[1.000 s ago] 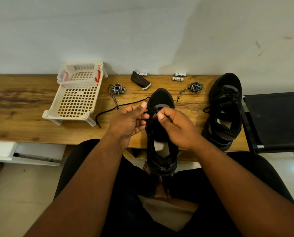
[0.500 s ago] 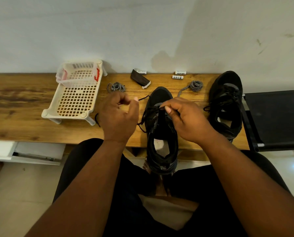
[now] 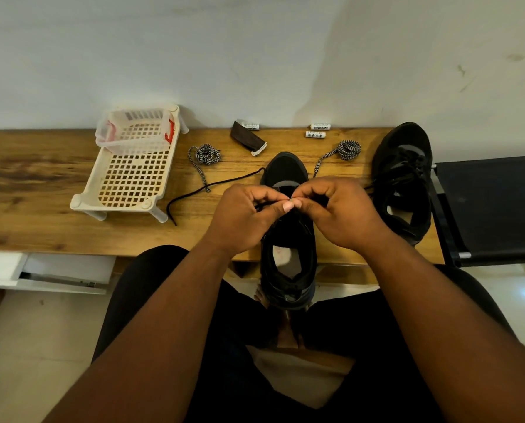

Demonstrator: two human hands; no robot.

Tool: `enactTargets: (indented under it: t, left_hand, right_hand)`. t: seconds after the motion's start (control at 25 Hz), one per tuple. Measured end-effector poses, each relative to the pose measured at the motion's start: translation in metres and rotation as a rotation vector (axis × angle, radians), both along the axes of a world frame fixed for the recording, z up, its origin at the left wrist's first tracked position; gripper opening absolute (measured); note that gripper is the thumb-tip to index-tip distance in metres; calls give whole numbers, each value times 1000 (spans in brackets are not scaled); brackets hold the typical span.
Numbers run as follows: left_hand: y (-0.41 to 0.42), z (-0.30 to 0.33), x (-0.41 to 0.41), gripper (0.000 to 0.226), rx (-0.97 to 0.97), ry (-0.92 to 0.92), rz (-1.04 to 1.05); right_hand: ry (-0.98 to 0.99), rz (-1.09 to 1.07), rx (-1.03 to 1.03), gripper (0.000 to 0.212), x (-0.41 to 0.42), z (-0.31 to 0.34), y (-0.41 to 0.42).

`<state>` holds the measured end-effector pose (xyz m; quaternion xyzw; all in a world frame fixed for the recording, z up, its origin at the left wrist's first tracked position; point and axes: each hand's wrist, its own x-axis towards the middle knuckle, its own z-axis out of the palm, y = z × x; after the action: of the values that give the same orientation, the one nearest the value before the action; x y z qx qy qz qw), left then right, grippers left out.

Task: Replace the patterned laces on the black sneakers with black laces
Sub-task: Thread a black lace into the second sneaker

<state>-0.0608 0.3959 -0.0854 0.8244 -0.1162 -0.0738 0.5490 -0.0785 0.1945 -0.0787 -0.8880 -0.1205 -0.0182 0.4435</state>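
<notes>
Head view, hands: left hand and right hand meet thumb-tip to fingertip over the throat of the near sneaker; both are curled, pinching the black lace between them.
Head view, change: half a second ago the hands were apart, the left drawn out to its own side with lace in it, the right at the tongue. Now the left has come back in and closed against the right.
Head view, lace: the free tail runs away from the left hand, out past its knuckles across the wooden table, ending near the white basket. The part under the fingers is hidden.
Head view, old laces: two patterned laces lie coiled beyond the hands, one past the left, one past the right, both off the shoes.
Head view, other sneaker: just outside the right hand, already carrying black lace.
Meaning: likely one pull-through done and the next eyelet being fed; which eyelet, cannot tell. Second shoe partway, task well along.
</notes>
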Motion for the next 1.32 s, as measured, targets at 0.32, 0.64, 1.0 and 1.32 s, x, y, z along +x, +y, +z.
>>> enactTargets:
  t: [0.32, 0.64, 1.0, 1.32]
  left_hand:
    - [-11, -17, -7, 5, 141, 74, 164]
    - [-26, -32, -17, 8, 156, 16, 142]
    - [-40, -38, -26, 17, -45, 120, 281]
    - [-39, -46, -30, 13, 262, -143, 202]
  right_hand:
    - [265, -88, -247, 27, -3, -10, -1]
    - [337, -147, -121, 13, -6, -15, -2]
    - [401, -199, 53, 14, -8, -19, -5]
    - [386, -201, 47, 12, -8, -21, -5]
